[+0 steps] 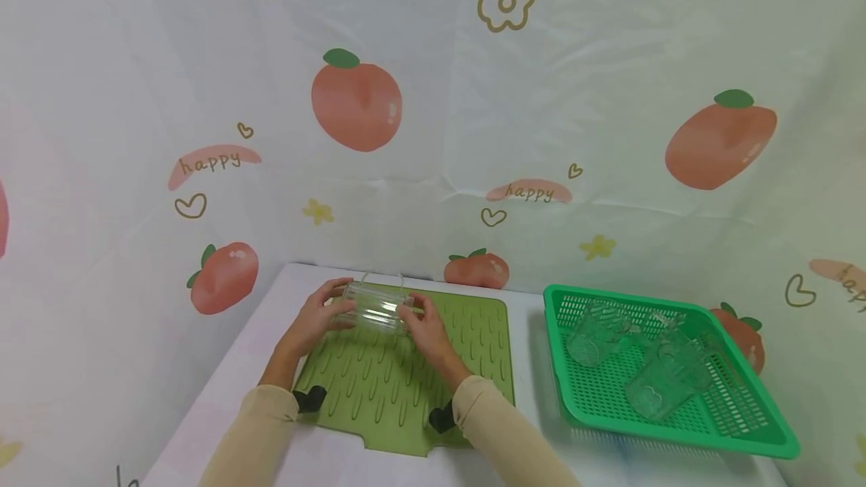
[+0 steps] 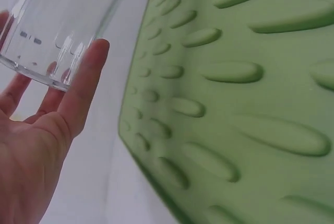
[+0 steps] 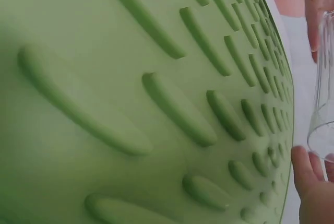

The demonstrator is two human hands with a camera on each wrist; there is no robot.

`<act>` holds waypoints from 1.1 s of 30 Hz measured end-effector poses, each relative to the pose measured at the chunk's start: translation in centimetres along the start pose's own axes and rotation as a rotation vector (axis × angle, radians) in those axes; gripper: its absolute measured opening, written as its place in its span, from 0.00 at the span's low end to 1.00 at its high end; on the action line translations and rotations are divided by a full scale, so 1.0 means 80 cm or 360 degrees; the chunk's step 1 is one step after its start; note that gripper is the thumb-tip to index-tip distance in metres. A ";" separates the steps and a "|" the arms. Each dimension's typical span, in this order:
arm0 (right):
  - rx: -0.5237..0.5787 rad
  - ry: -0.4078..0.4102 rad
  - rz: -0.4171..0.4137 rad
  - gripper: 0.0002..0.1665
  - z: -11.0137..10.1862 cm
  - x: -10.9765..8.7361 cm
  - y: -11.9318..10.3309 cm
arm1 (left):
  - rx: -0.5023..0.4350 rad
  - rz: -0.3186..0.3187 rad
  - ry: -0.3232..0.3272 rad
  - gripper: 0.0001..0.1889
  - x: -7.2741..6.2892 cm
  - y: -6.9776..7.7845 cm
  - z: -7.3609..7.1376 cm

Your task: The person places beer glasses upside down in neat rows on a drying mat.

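A clear glass mug (image 1: 374, 310) lies sideways in the air over the green ridged mat (image 1: 379, 382), its handle (image 1: 383, 274) toward the wall. My left hand (image 1: 316, 323) grips the mug's base end; in the left wrist view the thumb (image 2: 90, 72) lies along the glass, with fingers behind it. At the opposite end my right hand (image 1: 429, 331) holds the glass between thumb and fingers. The right wrist view catches the right hand (image 3: 317, 4) only at its edge, with the left hand (image 3: 315, 187) by the mug's round base.
To the right stands a green plastic basket (image 1: 567, 400) with clear glass mugs (image 1: 666, 380) lying in it. The mat rests on a white table (image 1: 250, 367). Behind hangs a white cloth (image 1: 433, 126) printed with fruit. Black straps (image 1: 443, 418) circle both wrists.
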State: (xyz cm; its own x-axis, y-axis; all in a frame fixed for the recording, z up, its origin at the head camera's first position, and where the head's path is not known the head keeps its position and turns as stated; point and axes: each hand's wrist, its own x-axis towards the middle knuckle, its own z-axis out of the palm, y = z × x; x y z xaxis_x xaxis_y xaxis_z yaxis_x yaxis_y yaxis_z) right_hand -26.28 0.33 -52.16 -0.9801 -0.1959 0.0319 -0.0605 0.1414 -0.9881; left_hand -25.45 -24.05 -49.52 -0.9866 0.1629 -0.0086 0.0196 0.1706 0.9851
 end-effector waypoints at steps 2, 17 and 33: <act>-0.0061 0.0024 -0.0050 0.33 -0.001 0.000 0.001 | 0.0042 0.0019 0.0005 0.34 0.000 0.004 -0.002; -0.1398 0.0205 -0.1111 0.48 0.002 0.004 -0.003 | 0.0178 -0.0020 0.0132 0.34 0.004 0.024 0.004; -0.1863 0.0037 -0.0802 0.62 0.032 0.007 -0.020 | 0.0393 -0.0080 0.0132 0.39 0.004 0.040 0.009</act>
State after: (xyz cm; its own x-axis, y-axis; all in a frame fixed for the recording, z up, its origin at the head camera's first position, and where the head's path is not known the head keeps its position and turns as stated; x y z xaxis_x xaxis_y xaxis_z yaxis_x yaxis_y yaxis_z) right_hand -26.25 -2.51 -50.98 -0.8026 -0.4619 0.3775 -0.5436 0.8269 -0.1438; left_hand -25.56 -22.71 -46.47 -0.9970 0.0696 -0.0323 -0.0009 0.4101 0.9121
